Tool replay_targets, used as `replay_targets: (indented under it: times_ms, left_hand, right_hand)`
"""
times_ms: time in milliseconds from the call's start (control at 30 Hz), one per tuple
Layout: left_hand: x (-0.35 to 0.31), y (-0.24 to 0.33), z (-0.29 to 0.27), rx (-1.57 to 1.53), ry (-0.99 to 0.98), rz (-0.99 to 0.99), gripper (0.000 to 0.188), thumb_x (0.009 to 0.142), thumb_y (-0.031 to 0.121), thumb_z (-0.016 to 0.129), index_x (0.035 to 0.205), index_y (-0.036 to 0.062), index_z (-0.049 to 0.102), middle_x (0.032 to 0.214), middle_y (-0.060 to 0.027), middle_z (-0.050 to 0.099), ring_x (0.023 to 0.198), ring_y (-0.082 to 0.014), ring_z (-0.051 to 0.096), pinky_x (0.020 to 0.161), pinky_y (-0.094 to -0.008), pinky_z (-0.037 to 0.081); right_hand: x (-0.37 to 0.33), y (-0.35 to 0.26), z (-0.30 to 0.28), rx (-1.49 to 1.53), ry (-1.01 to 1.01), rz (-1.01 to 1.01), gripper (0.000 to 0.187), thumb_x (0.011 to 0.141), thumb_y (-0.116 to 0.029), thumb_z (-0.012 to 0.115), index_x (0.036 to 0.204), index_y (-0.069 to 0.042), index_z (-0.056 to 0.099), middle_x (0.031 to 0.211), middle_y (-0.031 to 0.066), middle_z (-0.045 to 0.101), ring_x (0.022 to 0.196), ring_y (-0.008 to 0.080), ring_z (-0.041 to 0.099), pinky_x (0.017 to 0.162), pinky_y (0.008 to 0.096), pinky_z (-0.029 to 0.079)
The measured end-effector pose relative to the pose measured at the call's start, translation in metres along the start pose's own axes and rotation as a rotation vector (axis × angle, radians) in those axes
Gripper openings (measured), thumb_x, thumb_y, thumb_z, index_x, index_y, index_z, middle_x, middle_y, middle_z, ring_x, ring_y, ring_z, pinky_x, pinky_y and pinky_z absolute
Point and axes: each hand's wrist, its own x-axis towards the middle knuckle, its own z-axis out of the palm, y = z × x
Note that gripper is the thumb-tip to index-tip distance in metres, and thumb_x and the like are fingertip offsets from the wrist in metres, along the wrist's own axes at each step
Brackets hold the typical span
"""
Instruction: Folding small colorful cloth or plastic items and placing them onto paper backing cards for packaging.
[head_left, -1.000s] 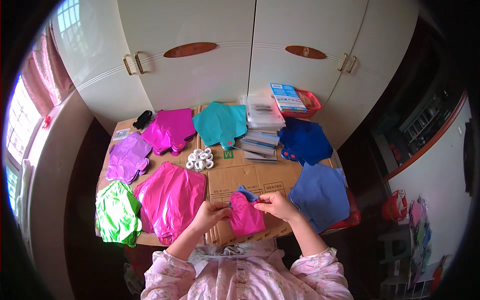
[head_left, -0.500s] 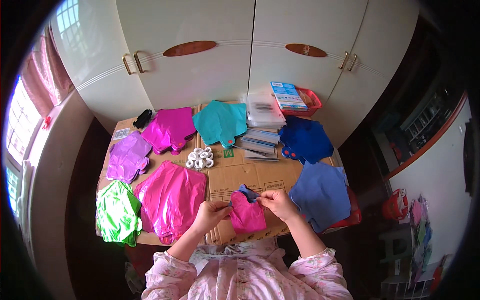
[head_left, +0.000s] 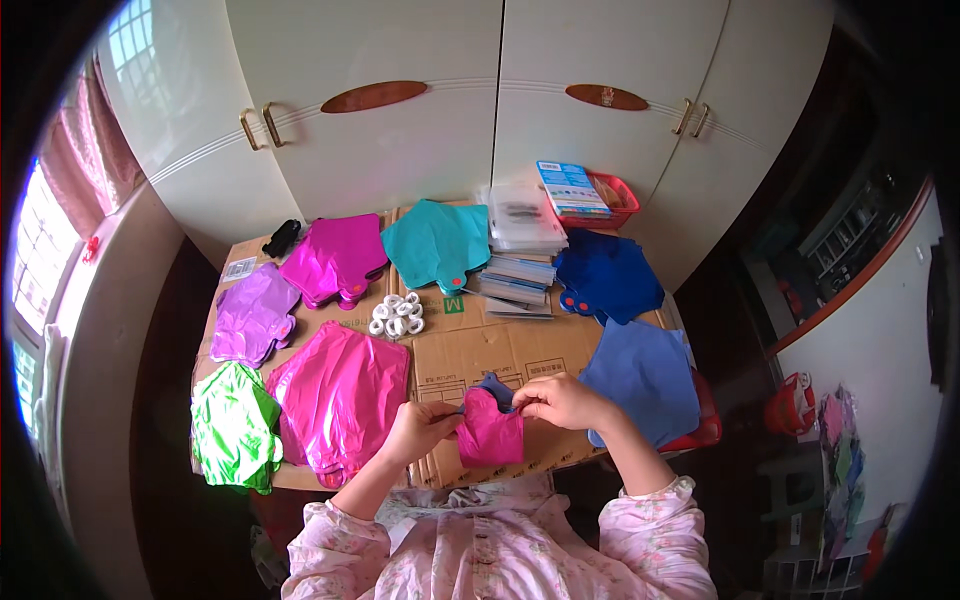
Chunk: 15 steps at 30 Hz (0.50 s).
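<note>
A small folded piece of shiny pink foil (head_left: 492,440), with a blue-grey foil piece (head_left: 491,383) showing at its top edge, hangs between my hands over the table's near edge. It looks like flat, deflated foil balloons folded together. My left hand (head_left: 425,428) pinches its upper left edge. At the upper right edge, my right hand (head_left: 562,401) pinches with thumb and fingers, its knuckles raised. Left of my left hand lies a pile of larger pink foil balloons (head_left: 340,395). Blue-grey foil balloons (head_left: 640,380) lie beside my right hand.
Cardboard (head_left: 470,350) covers the table. Around it lie green (head_left: 235,425), lilac (head_left: 252,315), magenta (head_left: 333,258), teal (head_left: 435,245) and dark blue (head_left: 612,280) foil piles. White rolls (head_left: 397,315), stacked clear packets (head_left: 525,220) and a red basket (head_left: 622,200) stand among them.
My right hand has turned, knuckles higher and fingertips slightly lower on the foil, and its forearm has swung outward to the right. My left hand keeps its pinch.
</note>
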Motion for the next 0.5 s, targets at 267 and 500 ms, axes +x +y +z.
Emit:
replay_targets:
  times_ms: [267,500]
  left_hand:
    - [0.001,-0.002,0.001,0.023,0.006,0.021,0.019,0.087,0.008,0.063,0.100,-0.0063,0.066,0.079,-0.0058,0.069,0.072,-0.0072,0.063,0.066,-0.0227,0.054]
    - [0.000,-0.003,0.004,0.041,0.044,0.026,0.019,0.086,0.009,0.064,0.099,-0.0051,0.067,0.078,-0.0066,0.069,0.071,-0.0073,0.064,0.064,-0.0225,0.054]
  right_hand:
    - [0.004,-0.003,0.003,-0.050,0.021,0.007,0.008,0.083,-0.008,0.058,0.087,-0.002,0.059,0.084,0.0146,0.066,0.080,0.0320,0.065,0.070,0.0384,0.051]
    - [0.006,0.003,0.022,-0.040,0.198,0.066,0.009,0.082,-0.007,0.058,0.087,-0.001,0.057,0.080,0.0141,0.066,0.075,0.0322,0.066,0.065,0.0379,0.051]
